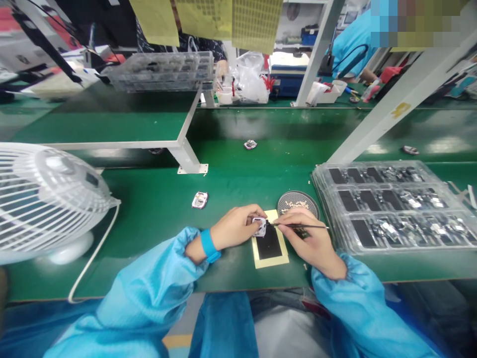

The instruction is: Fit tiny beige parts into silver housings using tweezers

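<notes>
My left hand is closed on a small square device housing with a pale rim, held over a black pad on a yellow sheet. In my right hand is a thin dark tool, like tweezers or a slim stick, gripped like a pen. Its tip is at the housing's right edge; a tiny dark piece there is too small to name. Just beyond my right hand sits a round dark mesh dish of small beige parts.
A similar housing lies left on the green bench, another farther back. Stacked clear trays of parts stand right. A white fan with its cord is at left. A raised shelf and slanted post frame the space; a co-worker's blue sleeve shows behind.
</notes>
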A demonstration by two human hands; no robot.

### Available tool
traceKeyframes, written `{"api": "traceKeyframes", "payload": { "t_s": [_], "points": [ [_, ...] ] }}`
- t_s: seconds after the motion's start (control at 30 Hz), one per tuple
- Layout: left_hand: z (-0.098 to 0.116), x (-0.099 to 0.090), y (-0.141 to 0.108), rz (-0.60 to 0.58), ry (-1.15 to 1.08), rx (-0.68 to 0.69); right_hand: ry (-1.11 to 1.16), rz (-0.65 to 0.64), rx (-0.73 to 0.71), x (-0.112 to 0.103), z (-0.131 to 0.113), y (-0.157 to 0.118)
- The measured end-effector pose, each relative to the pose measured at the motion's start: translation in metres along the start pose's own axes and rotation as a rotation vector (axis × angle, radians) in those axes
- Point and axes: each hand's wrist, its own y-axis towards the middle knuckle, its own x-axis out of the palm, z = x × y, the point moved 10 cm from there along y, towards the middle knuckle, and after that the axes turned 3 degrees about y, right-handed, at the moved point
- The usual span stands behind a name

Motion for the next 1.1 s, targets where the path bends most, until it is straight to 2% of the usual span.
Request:
{"api": "traceKeyframes", "payload": {
  "t_s": [0.33,0.77,0.93,1.1],
  "points": [
    [-0.004,0.002,0.000,-0.004,-0.020,-0.010,-0.058,-0.042,-0.088,0.006,-0.005,-0.002],
    [-0.002,0.002,-0.001,-0.006,-0.026,-0.005,-0.098,-0.069,-0.076,0.009,-0.006,-0.002],
    [-0.001,0.001,-0.001,-0.002,-0.020,-0.005,-0.148,-0.128,-0.093,0.016,-0.009,-0.002],
    [0.001,0.002,-0.002,-0.035,-0.030,0.006,-0.105,-0.072,-0.065,0.009,-0.009,-0.004]
  ]
}}
